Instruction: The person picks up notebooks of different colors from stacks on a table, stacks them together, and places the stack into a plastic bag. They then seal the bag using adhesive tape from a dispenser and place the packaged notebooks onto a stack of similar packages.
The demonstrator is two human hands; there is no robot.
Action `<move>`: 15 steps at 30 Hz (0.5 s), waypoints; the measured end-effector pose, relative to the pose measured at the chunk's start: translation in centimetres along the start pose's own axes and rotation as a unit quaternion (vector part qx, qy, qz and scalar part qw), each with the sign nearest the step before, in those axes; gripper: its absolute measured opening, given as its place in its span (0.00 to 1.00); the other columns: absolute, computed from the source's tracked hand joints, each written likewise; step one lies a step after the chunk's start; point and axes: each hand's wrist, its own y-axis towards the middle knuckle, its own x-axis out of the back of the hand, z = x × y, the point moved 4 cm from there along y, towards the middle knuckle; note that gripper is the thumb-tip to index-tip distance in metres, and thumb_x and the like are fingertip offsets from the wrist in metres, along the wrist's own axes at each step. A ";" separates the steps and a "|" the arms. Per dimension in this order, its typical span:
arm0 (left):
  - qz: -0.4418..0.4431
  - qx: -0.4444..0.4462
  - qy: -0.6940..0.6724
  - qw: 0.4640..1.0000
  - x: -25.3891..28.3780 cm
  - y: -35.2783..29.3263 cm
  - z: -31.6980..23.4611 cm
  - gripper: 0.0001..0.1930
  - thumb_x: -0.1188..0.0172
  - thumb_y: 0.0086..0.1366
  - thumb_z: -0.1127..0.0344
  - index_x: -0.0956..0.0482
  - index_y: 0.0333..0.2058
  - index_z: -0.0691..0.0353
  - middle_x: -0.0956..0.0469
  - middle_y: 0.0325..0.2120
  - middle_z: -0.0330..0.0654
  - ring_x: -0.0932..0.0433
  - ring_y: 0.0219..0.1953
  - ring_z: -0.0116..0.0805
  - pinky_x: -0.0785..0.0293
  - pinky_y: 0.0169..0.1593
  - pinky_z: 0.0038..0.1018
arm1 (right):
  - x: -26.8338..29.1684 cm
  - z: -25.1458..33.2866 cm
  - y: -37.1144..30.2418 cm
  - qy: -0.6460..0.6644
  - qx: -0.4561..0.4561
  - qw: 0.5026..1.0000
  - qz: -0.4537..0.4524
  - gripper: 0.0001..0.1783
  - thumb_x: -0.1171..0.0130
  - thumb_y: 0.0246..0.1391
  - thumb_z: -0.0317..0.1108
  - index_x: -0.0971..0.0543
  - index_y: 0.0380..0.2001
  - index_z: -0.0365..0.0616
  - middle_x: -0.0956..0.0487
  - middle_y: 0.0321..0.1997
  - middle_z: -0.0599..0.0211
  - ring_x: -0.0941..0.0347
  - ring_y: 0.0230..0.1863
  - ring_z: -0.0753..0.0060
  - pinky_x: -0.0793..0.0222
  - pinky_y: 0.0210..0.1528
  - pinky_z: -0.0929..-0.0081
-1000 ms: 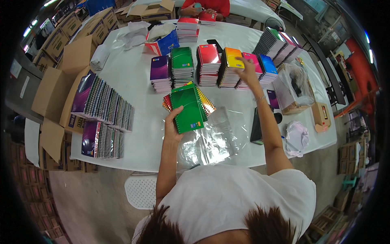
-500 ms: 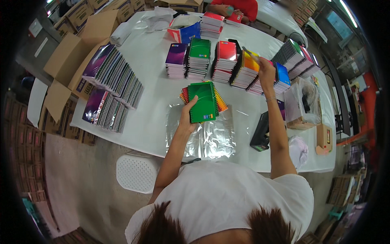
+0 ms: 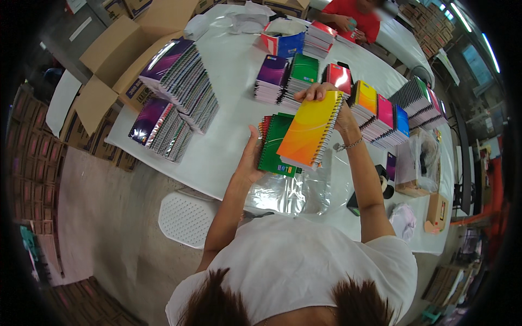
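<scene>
Our left hand (image 3: pixel 251 158) grips a small stack of notebooks (image 3: pixel 276 149), green on top; right hand (image 3: pixel 321 93) clamps a yellow-orange spiral notebook (image 3: pixel 310 130) over it, above the table (image 3: pixel 234 114).

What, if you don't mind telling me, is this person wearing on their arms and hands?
Both forearms are bare, with no gloves on the left hand or the right hand. A thin silvery chain bracelet circles the right wrist. The short sleeves of a white T-shirt end near the shoulders. No rings or watch can be made out.
</scene>
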 end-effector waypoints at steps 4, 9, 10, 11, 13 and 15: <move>0.015 -0.020 0.000 1.000 1.4 -0.4 -1.5 0.53 0.54 0.59 0.20 0.38 0.67 0.62 0.29 0.60 0.48 0.27 0.60 0.40 0.27 0.61 0.38 | 0.7 -2.2 2.7 0.076 0.017 0.997 0.028 0.06 0.43 0.64 0.36 0.26 0.37 0.47 0.23 0.46 0.61 0.29 0.63 0.49 0.30 0.64 0.53; 0.004 -0.015 0.002 1.000 2.3 -1.1 -4.0 0.55 0.53 0.57 0.19 0.39 0.67 0.64 0.30 0.61 0.49 0.29 0.62 0.41 0.29 0.63 0.40 | 0.6 -3.6 6.8 0.107 0.016 0.993 0.038 0.07 0.42 0.64 0.36 0.27 0.39 0.48 0.24 0.48 0.62 0.29 0.62 0.49 0.32 0.66 0.52; 0.000 -0.010 -0.011 1.000 2.3 -1.2 -4.5 0.56 0.53 0.57 0.19 0.39 0.67 0.64 0.30 0.61 0.49 0.28 0.61 0.42 0.29 0.64 0.40 | -0.1 -3.6 7.6 0.113 0.001 0.993 0.038 0.06 0.42 0.63 0.35 0.27 0.39 0.48 0.24 0.48 0.62 0.28 0.62 0.49 0.32 0.66 0.52; -0.005 -0.005 -0.024 1.000 2.4 -1.2 -5.0 0.56 0.52 0.56 0.19 0.39 0.67 0.64 0.30 0.61 0.50 0.28 0.61 0.42 0.29 0.64 0.41 | -0.5 -3.7 8.1 0.062 -0.007 0.998 0.026 0.08 0.40 0.62 0.33 0.26 0.41 0.48 0.24 0.48 0.62 0.27 0.59 0.50 0.32 0.65 0.53; 0.008 -0.008 -0.025 1.000 2.5 -1.0 -5.9 0.55 0.51 0.56 0.19 0.39 0.67 0.64 0.29 0.60 0.50 0.26 0.60 0.43 0.28 0.63 0.41 | -0.6 -4.6 9.1 0.056 -0.022 0.998 0.026 0.09 0.38 0.61 0.33 0.25 0.42 0.47 0.24 0.48 0.63 0.26 0.58 0.51 0.31 0.64 0.54; 0.038 -0.029 -0.002 0.999 2.7 -0.7 -6.8 0.54 0.50 0.57 0.20 0.38 0.67 0.63 0.27 0.59 0.49 0.24 0.57 0.42 0.25 0.61 0.41 | -1.3 -5.1 10.0 0.037 -0.043 0.998 0.003 0.10 0.37 0.61 0.34 0.24 0.43 0.46 0.23 0.47 0.64 0.25 0.57 0.55 0.30 0.62 0.59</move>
